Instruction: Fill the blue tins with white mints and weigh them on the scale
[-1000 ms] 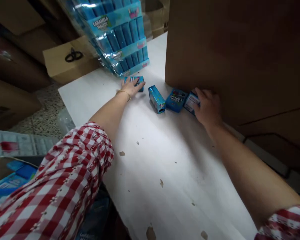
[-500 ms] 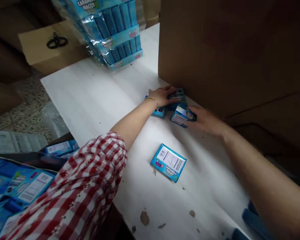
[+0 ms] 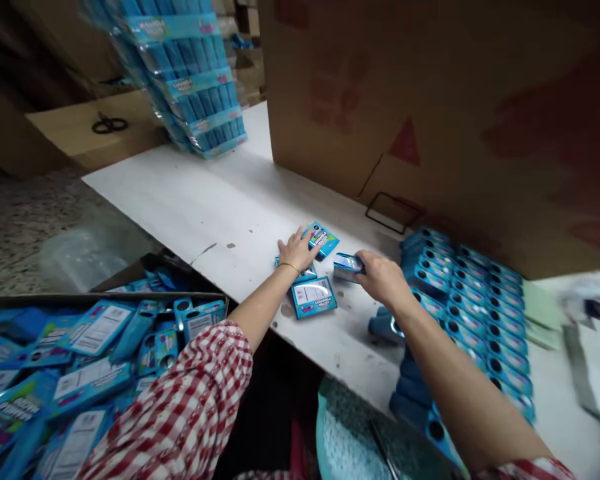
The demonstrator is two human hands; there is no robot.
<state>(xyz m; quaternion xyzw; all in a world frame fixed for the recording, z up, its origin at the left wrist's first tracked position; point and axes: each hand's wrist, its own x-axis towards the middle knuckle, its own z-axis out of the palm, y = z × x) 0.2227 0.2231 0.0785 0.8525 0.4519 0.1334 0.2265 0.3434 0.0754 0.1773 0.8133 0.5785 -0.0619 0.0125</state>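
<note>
In the head view, spreads the left hand near the centre, with fingers fanned flat and reaching over the left edge of the upper blue box, at two o'clock from the palm. Covers partly, with the same hand, the covered blue box, peeking out at about five o'clock below the wrist. Leaves the lower blue box lying flat, label up, at five o'clock and just beside the covered one. Closes the right hand, at about four o'clock from centre, around one end of the gripped blue box, with thumb and fingers pressed on it and the rest jutting towards nine o'clock. Cannot make out contact between this box and the white table.

Shows at about four o'clock the rows of blue boxes, packed side by side and partly hidden behind the right forearm, with pale green sheets just beyond. Shows at two o'clock a large cardboard carton bearing a red triangle; between ten and eleven, a plastic-wrapped stack of trays; at ten, black-handled scissors on cardboard; at eight, a bin heaped with loose blue boxes; at five, a turquoise-rimmed object, partly below the table edge
</note>
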